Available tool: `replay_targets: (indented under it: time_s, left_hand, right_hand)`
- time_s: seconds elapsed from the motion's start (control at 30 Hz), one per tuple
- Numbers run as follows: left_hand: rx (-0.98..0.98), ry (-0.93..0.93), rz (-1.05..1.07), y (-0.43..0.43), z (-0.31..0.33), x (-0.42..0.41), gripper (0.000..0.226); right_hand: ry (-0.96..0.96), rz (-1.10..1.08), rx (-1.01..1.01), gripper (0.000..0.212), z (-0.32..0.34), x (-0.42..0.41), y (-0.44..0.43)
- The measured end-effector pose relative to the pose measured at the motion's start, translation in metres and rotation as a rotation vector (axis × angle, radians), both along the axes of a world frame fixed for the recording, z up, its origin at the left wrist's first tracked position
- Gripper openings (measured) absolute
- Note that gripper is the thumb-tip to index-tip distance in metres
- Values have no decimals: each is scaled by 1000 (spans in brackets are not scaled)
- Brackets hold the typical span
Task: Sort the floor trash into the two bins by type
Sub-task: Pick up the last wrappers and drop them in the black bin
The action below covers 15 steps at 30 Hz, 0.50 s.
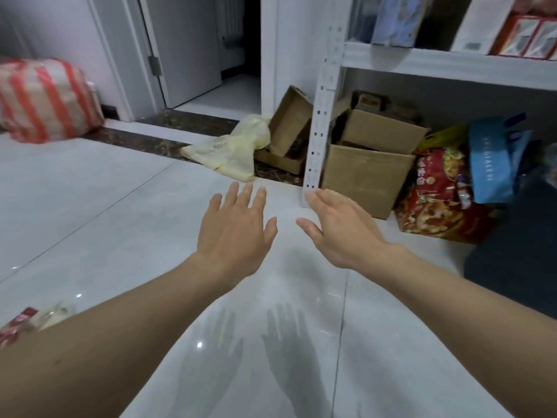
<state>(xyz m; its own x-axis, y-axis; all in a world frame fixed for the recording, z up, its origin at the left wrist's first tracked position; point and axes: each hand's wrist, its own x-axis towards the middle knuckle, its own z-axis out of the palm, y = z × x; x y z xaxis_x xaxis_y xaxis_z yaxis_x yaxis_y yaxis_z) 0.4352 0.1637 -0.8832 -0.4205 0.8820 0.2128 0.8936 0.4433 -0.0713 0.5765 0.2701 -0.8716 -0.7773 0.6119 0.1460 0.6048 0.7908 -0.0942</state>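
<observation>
My left hand [235, 233] and my right hand [337, 230] reach forward side by side over the glossy white floor, palms down, fingers spread, holding nothing. At the lower left edge lies a red wrapper [16, 325] beside a crumpled clear plastic piece [55, 315], partly hidden by my left forearm. A pale yellow plastic bag [232, 149] lies on the floor ahead, near the doorway threshold. No bin shows in this view.
A white metal shelf post [319, 125] stands just beyond my right hand. Cardboard boxes [367, 173], a red printed bag [437, 194] and a blue bag [491, 158] crowd under the shelf. A red-striped sack [45, 98] sits far left by an open door [187, 46].
</observation>
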Motion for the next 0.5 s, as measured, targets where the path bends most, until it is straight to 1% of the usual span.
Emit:
replay_targets:
  time_s: [0.3,0.5]
  left_hand:
    - [-25,-26,138,-68,-13,-75,64]
    - [-47,-28,237,-125,-33,-123,63]
  right_hand:
    - [-84,157,-71,61,-21,-108,-65]
    - [-128,269,-94,62,-38,-171,-114]
